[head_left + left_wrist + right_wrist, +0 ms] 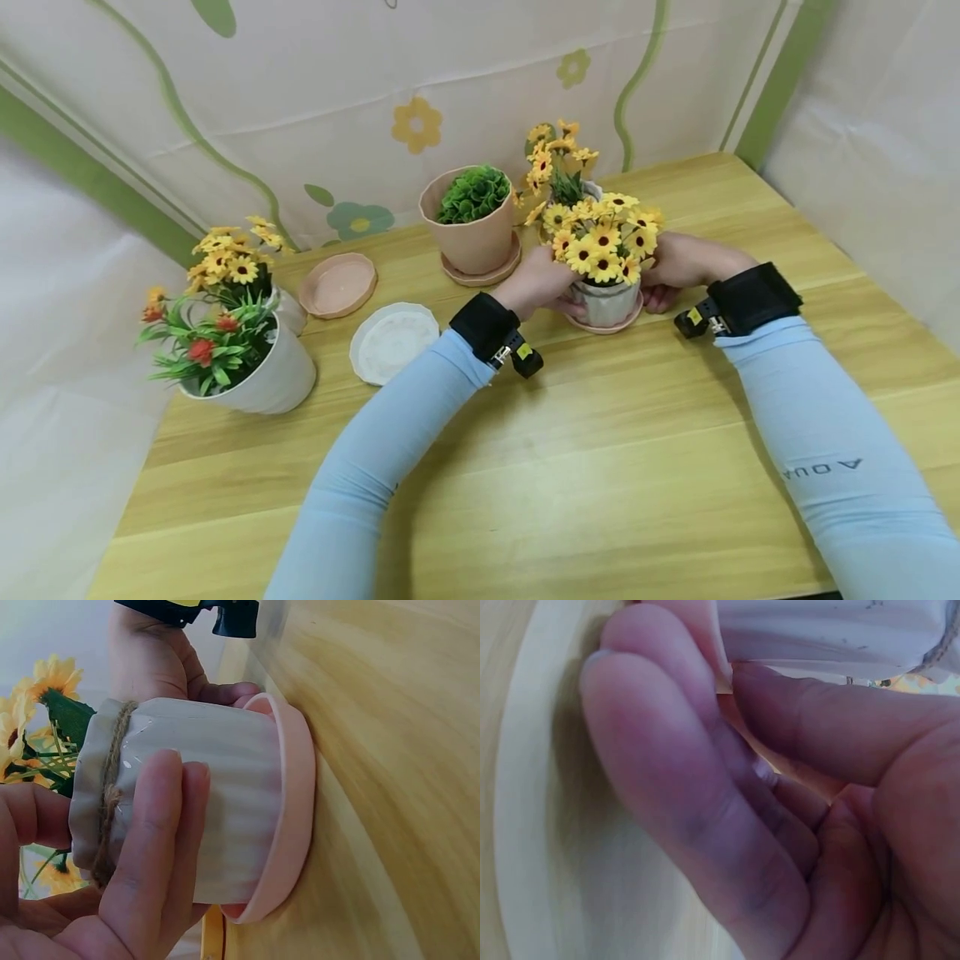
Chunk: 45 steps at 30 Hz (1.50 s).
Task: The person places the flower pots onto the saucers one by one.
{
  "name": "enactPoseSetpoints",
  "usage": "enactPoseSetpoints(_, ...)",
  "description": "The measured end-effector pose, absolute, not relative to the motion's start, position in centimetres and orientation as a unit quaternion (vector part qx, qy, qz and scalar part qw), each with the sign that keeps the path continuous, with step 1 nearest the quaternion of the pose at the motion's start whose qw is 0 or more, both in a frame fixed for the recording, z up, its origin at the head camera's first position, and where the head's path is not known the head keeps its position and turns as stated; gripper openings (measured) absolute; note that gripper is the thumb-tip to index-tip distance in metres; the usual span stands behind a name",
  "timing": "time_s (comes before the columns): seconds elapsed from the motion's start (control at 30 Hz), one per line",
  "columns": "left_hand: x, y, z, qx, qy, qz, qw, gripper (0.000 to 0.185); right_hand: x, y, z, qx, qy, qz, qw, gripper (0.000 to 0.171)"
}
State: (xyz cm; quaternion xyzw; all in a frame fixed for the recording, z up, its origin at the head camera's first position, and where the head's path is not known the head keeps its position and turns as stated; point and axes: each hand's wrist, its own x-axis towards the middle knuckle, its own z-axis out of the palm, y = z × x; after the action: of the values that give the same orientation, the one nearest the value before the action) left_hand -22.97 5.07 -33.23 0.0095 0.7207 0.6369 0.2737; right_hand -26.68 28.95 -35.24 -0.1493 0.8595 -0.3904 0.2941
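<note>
Right of centre in the head view, we've got our left hand [536,285] gripping the white flower pot [603,307], probably to keep it steady on the pink saucer [297,810]. Our right hand [684,262] pinches the saucer's edge, likely so it won't skate across the worktop [562,483].

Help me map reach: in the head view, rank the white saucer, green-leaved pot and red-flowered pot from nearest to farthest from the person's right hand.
1. Green-leaved pot: left of the right hand, toward the back.
2. White saucer: farther left.
3. Red-flowered pot: farthest left of the three.
</note>
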Motion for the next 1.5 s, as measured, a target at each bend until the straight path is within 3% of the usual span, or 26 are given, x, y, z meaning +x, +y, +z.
enactPoseSetpoints(0.43, -22.5, 3.6, -33.5, 0.043, 0.715, 0.634, 0.292, 0.041, -27.0, 29.0, -35.7, -0.139, 0.861, -0.386, 0.299, 0.024)
enactPoseSetpoints(0.7, -20.9, -0.1, -31.9, 0.089, 0.740, 0.601, 0.289, 0.049, -27.2, 29.1, -36.0, -0.137, 0.855, -0.402, 0.297, 0.021)
enactPoseSetpoints(0.8, -20.1, -2.5, -31.4, 0.092, 0.760, 0.593, 0.252, 0.047, -27.3, 29.1, -36.1, -0.140, 0.856, -0.397, 0.300, 0.022)
enactPoseSetpoints(1.03, -18.2, -9.9, -30.5, 0.096, 0.865, 0.484, 0.086, 0.041, -27.4, 29.1, -36.1, -0.133, 0.858, -0.392, 0.305, 0.025)
enactPoseSetpoints(1.23, -17.1, -16.2, -30.9, 0.080, 0.904, 0.419, -0.017, 0.037, -27.4, 28.9, -36.0, -0.134, 0.857, -0.394, 0.304, 0.024)
enactPoseSetpoints(1.37, -17.1, -19.2, -31.7, 0.064, 0.904, 0.422, -0.033, 0.032, -27.3, 29.6, -35.9, -0.143, 0.866, -0.379, 0.291, 0.025)
enactPoseSetpoints(1.5, -17.0, -20.4, -32.2, 0.022, 0.919, 0.393, 0.014, 0.039, -27.1, 30.9, -35.4, -0.145, 0.877, -0.379, 0.257, 0.021)
